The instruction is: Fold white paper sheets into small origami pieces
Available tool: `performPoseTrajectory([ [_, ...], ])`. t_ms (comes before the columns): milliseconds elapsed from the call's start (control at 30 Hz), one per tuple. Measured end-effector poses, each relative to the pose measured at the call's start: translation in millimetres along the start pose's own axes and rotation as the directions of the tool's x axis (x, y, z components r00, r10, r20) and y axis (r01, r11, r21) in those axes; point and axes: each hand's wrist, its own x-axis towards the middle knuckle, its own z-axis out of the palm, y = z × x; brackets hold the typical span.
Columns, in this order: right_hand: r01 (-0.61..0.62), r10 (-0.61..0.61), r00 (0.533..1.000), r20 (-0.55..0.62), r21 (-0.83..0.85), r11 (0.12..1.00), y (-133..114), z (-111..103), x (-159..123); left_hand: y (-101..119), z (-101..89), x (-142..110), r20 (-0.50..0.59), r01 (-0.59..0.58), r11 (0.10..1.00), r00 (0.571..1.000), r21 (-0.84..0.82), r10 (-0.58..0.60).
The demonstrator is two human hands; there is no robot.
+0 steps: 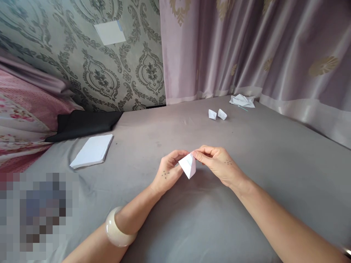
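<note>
A small piece of folded white paper (pixel 188 166) with creased, pointed faces is held up between both hands, above the grey sheet (pixel 241 223). My left hand (pixel 169 170) grips its left side, its fingers partly hidden behind the paper. With thumb and fingers, my right hand (pixel 219 162) pinches the top right corner. Two small folded white paper shapes (pixel 212 114) stand side by side farther back on the sheet. To the left lies a stack of white paper (pixel 93 150).
At the back right, crumpled white papers (pixel 242 100) lie beside a thin light-blue stick (pixel 242 108). A black cloth (pixel 87 124) is at the left rear. Purple curtains (pixel 219 51) and a patterned wall (pixel 123 69) with a taped paper (pixel 110 32) bound the back. The lower left corner is pixelated.
</note>
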Motion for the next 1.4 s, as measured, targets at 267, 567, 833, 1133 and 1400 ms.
performPoseTrajectory([
  [267, -0.020, 0.020, 1.000, 0.004, -0.038, 0.999, 2, -6, 3, 0, -6.8, 4, 0.031, 0.163, 0.985, 0.986, -0.064, -0.161],
  [567, 0.018, -0.009, 0.998, 0.055, -0.178, 0.984, 6, -5, 4, 7, -11.4, 4, 0.215, 0.326, 0.931, 0.933, -0.166, -0.289],
  [833, -0.072, 0.072, 0.997, -0.014, -0.005, 0.997, 6, -4, 5, 1, -10.0, 8, 0.079, 0.322, 0.919, 0.947, -0.227, -0.313],
  [1133, -0.143, 0.138, 0.974, 0.182, 0.013, 0.990, 6, 1, 1, -1, -9.4, 8, 0.007, 0.253, 0.936, 0.966, -0.243, -0.259],
  [1400, -0.235, 0.232, 0.962, 0.142, 0.000, 0.972, 8, 0, 4, -3, -10.9, 9, 0.066, 0.317, 0.923, 0.949, -0.218, -0.310],
])
